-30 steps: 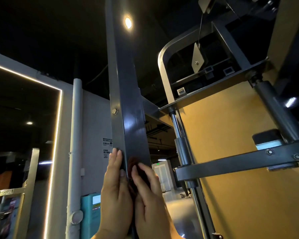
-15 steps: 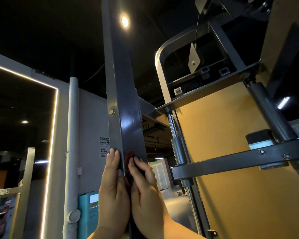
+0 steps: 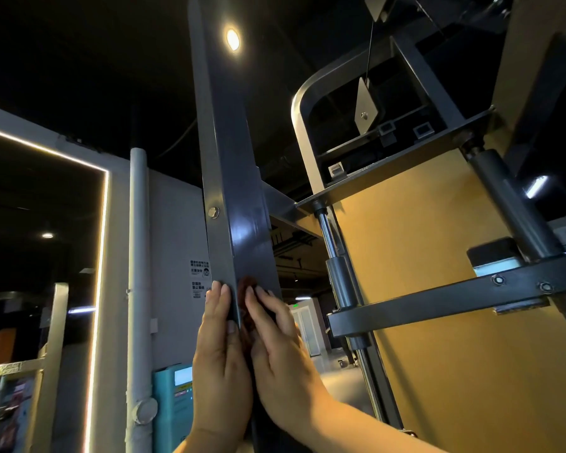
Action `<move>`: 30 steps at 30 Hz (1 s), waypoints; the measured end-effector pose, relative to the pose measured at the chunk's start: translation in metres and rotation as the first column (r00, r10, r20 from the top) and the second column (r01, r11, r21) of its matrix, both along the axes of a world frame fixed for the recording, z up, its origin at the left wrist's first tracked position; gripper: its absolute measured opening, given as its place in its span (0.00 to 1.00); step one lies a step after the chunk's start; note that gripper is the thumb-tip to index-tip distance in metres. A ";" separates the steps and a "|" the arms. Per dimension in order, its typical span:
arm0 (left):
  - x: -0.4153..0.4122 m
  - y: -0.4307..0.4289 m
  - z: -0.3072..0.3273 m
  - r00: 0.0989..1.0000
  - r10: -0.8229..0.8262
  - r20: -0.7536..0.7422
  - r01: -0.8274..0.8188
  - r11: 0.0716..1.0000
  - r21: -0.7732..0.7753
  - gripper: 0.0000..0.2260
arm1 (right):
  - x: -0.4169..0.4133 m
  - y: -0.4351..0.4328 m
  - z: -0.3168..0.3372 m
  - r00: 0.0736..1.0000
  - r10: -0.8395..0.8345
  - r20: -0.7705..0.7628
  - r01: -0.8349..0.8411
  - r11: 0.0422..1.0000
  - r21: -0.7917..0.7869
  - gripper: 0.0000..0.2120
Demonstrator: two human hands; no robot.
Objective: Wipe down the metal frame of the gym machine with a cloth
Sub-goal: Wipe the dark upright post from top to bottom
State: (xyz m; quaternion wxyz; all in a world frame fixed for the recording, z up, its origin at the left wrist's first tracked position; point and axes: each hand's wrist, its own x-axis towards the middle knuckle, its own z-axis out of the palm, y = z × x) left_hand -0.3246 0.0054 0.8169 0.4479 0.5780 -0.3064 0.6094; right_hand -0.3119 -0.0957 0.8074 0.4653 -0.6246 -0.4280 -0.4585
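Observation:
A dark grey square upright post (image 3: 239, 191) of the gym machine rises in front of me. My left hand (image 3: 221, 351) lies flat against the post's left face, fingers straight. My right hand (image 3: 278, 341) presses a dark reddish-brown cloth (image 3: 246, 286) against the post's right face with straight fingers. Only a small part of the cloth shows above and between my fingers. A bolt (image 3: 213, 212) sits on the post above my left hand.
A grey crossbar (image 3: 438, 302) juts right from a chrome guide rod (image 3: 327, 237). An orange panel (image 3: 438, 354) fills the right side. A white pipe (image 3: 138, 273), a lit mirror frame (image 3: 102, 256) and a teal box (image 3: 174, 397) stand at left.
Both hands stay pressed on the post at about the same spot. The view has shifted slightly, so the post and hands sit a little further left in frame.

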 end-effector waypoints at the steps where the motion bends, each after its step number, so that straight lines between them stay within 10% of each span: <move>1: 0.000 0.000 0.000 1.000 -0.002 0.004 0.002 1.000 -0.006 0.21 | -0.001 -0.002 0.008 1.000 0.012 -0.020 -0.012 1.000 -0.004 0.26; 30: -0.001 0.000 -0.052 1.000 0.021 -0.007 -0.021 1.000 0.000 0.25 | -0.002 -0.003 -0.016 0.998 -0.007 -0.066 0.007 1.000 -0.008 0.26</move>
